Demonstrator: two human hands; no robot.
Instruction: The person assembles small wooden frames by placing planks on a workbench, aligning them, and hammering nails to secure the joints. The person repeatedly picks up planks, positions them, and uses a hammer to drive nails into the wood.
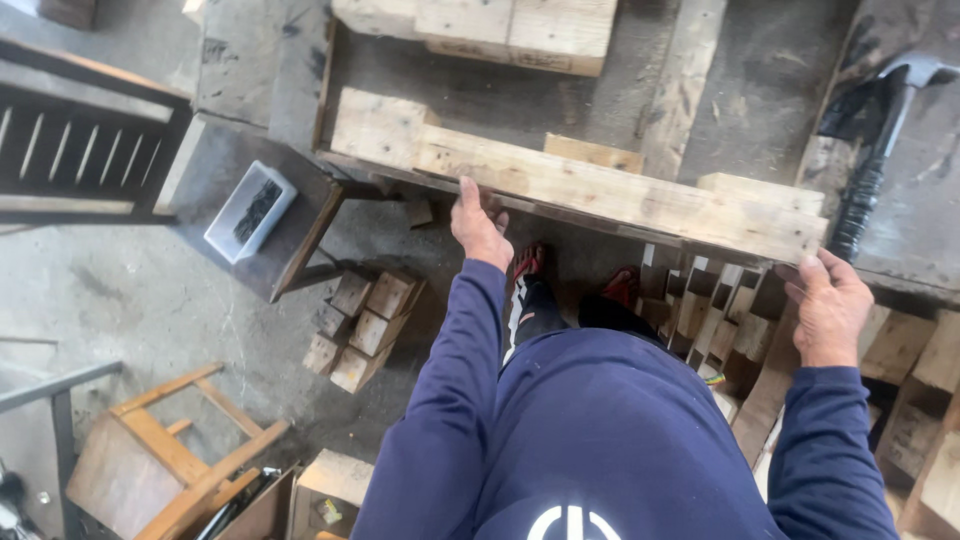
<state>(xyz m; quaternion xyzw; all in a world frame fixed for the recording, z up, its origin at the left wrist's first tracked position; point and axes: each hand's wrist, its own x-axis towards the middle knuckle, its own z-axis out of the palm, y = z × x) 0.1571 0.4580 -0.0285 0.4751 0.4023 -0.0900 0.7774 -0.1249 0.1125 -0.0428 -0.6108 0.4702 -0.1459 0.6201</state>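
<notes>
Here, a white tray of dark nails (250, 210) sits on a low bench at left; the left hand (478, 226) and right hand (828, 305) each clasp the near edge of a long wooden plank (600, 190) across the workbench; a hammer (880, 140) lies at right.

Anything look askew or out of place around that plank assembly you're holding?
The plank assembly sits slanted across the bench, left hand and right hand gripping its near edge. Offcut wood blocks lie scattered on the floor, and a wooden stool lies tipped over.
</notes>
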